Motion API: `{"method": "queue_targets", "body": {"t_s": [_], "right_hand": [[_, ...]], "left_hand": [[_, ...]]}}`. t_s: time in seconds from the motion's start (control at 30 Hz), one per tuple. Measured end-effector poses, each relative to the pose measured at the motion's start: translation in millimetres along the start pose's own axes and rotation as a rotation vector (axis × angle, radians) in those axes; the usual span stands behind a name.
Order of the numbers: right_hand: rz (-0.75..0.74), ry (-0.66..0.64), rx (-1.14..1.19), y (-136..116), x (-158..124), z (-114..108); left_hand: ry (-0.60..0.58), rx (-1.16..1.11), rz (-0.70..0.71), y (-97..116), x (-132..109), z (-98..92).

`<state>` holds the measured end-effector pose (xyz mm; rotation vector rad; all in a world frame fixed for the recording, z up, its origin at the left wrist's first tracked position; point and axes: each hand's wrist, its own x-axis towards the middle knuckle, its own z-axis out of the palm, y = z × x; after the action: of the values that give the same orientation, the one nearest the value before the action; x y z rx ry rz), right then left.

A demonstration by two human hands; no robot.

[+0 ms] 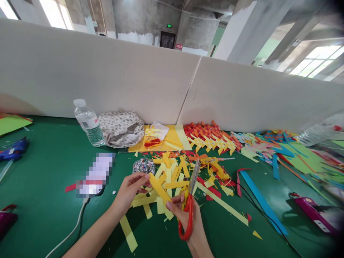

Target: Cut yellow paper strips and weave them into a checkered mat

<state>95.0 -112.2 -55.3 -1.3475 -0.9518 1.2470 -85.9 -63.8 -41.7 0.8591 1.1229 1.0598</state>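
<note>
My left hand (130,191) pinches the upper end of a yellow paper strip (159,188) that slants down to the right. My right hand (188,218) grips red-handled scissors (189,204), blades pointing up and away, and its thumb rests on the strip's lower end. Under both hands lies a loose heap of yellow paper strips (172,175) on the green table (48,172).
A water bottle (89,123), a floral cloth pouch (121,128), a yellow sheet (169,139) and woven paper fish (212,138) line the white partition. A blurred object with a white cable (95,175), blue glue gun (13,149), blue strip (262,202) and magenta tool (313,211) lie around.
</note>
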Motion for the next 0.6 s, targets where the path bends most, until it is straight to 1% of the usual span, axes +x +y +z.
{"method": "queue_targets", "body": {"t_s": [0.07,0.13,0.2,0.27,0.33,0.37,0.43,0.5,0.57,0.6], "right_hand": [[0.007,0.018,-0.008,-3.4,3.3,-6.1],[0.022,0.064,-0.02,-8.3,10.3,-16.5],[0.001,0.143,-0.005,-14.6,19.9,-30.4],[-0.049,0.241,0.016,-20.8,29.8,-46.4],[-0.068,0.325,-0.069,-24.8,37.2,-62.2],[-0.077,0.389,-0.13,-25.6,39.4,-69.5],[-0.092,0.433,-0.243,-24.4,40.4,-81.9],[-0.115,0.49,-0.298,-20.2,38.1,-89.9],[-0.125,0.483,-0.318,-15.0,34.6,-92.7],[-0.126,0.459,-0.312,-12.7,32.9,-92.0]], "left_hand": [[0.002,0.027,0.03,1.3,0.1,-2.0],[0.018,0.139,0.124,2.2,-0.2,-3.6],[0.014,0.364,0.257,0.7,-1.4,-3.0],[-0.04,0.63,0.389,-4.0,-3.6,0.3],[-0.121,0.853,0.493,-10.6,-6.2,5.1],[-0.143,0.944,0.543,-13.8,-7.4,7.4],[-0.198,1.08,0.599,-18.4,-9.4,10.6],[-0.242,1.163,0.619,-20.0,-10.7,11.7],[-0.27,1.208,0.613,-20.2,-11.0,11.4],[-0.278,1.222,0.607,-20.3,-10.6,11.1]]}}
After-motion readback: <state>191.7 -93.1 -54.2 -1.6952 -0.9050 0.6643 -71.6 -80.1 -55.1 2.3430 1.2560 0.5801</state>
